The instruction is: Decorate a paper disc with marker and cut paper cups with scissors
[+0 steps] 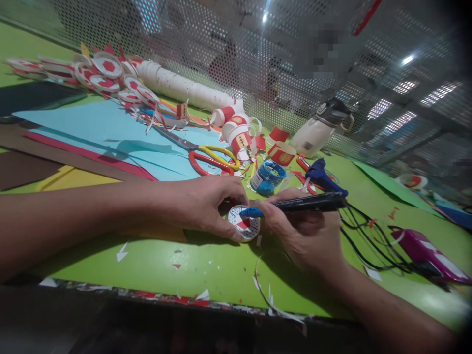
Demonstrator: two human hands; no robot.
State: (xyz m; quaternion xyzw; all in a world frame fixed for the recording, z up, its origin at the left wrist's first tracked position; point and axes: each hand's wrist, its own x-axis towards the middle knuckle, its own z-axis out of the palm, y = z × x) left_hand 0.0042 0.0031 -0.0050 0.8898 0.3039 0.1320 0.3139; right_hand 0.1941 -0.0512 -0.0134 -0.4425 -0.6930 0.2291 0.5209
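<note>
My left hand [208,201] grips the rim of a small white paper disc [251,231] between thumb and fingers. The disc looks like a cup's bottom, with blue dots, dark lines and a red shape in its middle. In my right hand [311,238] is a black marker [313,202] with a blue front end, its tip on or just over the disc. Behind the disc stands an uncapped jar of blue paint [268,179]. Scissors [214,161] with red and yellow handles lie beyond my left hand.
Blue paper sheets [92,125], cut paper cups [238,135] and a heap of red-white discs [106,66] lie at the back. A white jug [313,132], a blue glue gun [324,177] with black cable and a purple device [427,253] are on the right. Scraps litter the green table [147,265].
</note>
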